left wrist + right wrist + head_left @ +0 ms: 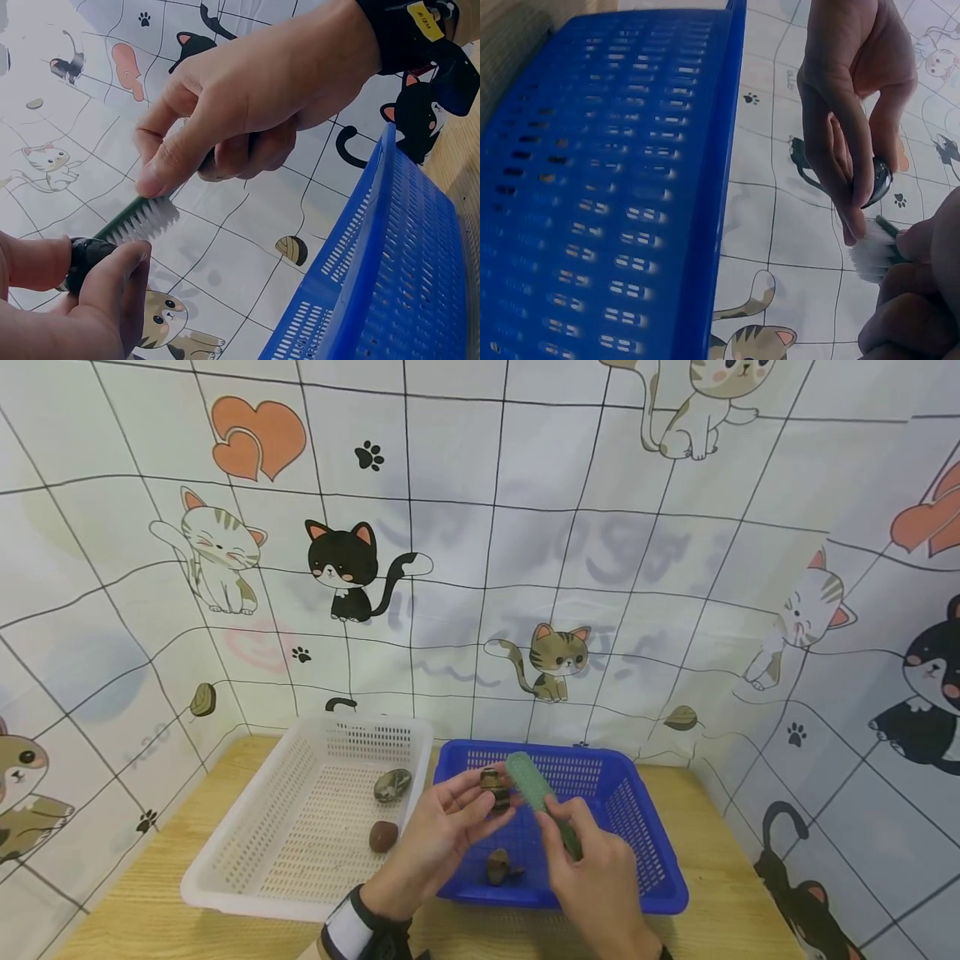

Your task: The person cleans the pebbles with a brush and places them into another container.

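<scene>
Over the blue basket point(660, 852), my left hand point(438, 837) pinches a dark, brown-banded stone point(492, 789) between thumb and fingers. My right hand point(598, 872) grips a green brush point(531, 781) by its handle, its head close beside the stone. White bristles point(150, 221) show along the brush in the left wrist view, pointing down near the left fingertips. There the stone point(86, 261) looks glossy and almost black, partly covered by the thumb and fingers. In the right wrist view, the bristles point(874, 255) lie right by the left fingertips, below the stone point(880, 182).
Small brownish stones point(497, 867) lie in the front of the blue basket. To its left stands a white basket point(225, 860) holding a mottled grey-green stone point(392, 785) and a reddish-brown stone point(383, 837). Both baskets rest on a wooden table point(720, 843) before a cat-patterned sheet point(450, 543).
</scene>
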`<state>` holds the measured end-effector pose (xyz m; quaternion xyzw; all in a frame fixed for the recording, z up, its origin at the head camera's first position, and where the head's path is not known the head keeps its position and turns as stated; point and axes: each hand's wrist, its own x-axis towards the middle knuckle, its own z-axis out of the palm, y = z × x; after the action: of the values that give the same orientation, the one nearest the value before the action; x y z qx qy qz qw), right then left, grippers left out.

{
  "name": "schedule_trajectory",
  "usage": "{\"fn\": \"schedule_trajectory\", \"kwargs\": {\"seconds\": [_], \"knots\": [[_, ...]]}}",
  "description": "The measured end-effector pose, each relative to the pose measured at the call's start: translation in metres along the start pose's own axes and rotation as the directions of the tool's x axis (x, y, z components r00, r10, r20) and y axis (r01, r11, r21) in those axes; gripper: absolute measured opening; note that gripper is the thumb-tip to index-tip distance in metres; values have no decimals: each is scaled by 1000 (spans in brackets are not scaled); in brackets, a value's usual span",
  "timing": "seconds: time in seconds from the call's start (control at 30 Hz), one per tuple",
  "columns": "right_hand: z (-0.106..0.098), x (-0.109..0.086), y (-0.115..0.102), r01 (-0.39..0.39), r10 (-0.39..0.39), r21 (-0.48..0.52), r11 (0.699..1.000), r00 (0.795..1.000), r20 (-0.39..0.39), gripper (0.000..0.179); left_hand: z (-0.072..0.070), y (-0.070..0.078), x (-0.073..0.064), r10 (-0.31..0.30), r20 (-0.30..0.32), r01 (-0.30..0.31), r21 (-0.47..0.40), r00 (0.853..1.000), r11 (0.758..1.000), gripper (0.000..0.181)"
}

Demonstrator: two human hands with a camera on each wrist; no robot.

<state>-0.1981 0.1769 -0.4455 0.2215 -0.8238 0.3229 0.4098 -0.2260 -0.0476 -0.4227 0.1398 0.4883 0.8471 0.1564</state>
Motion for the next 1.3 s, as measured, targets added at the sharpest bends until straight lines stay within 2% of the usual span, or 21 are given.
{"fn": "schedule_trajectory", "kwargs": {"seconds": [0.1,0.23,0.37,0.53,0.67,0.8,0.97,1.07,1.2,1.3], "knots": [[-2,2,2,3,-4,-56,998,1000,-7,26,0,1,0,-11,9,11,-17,1000,1000,59],[-4,4,6,7,-8,-75,997,1000,-16,25,0,0,2,-21,21,22,-36,1000,999,56],[-6,6,8,-19,18,-18,1000,999,-30,24,-1,-1,3,-17,33,18,-45,999,999,54],[-7,5,5,-62,63,148,987,998,3,24,-2,-1,3,-36,16,37,-34,999,999,53],[-4,3,1,-44,36,236,971,999,40,26,-2,-2,2,-38,4,38,-6,999,999,54],[1,0,0,-16,6,220,975,999,47,26,-1,-3,2,-36,-1,36,0,999,999,54],[2,-1,0,-41,37,166,985,999,25,26,-1,-1,2,-39,-40,38,-32,998,999,55],[2,-2,-3,-38,32,202,979,999,35,26,-2,-1,1,-29,-36,28,-24,999,999,55],[5,-5,-8,-24,11,265,964,999,53,27,-4,-3,2,-15,2,15,9,1000,1000,58],[6,-4,-8,-41,28,253,967,998,53,25,-5,-5,2,-25,8,24,20,1000,1000,62]]}}
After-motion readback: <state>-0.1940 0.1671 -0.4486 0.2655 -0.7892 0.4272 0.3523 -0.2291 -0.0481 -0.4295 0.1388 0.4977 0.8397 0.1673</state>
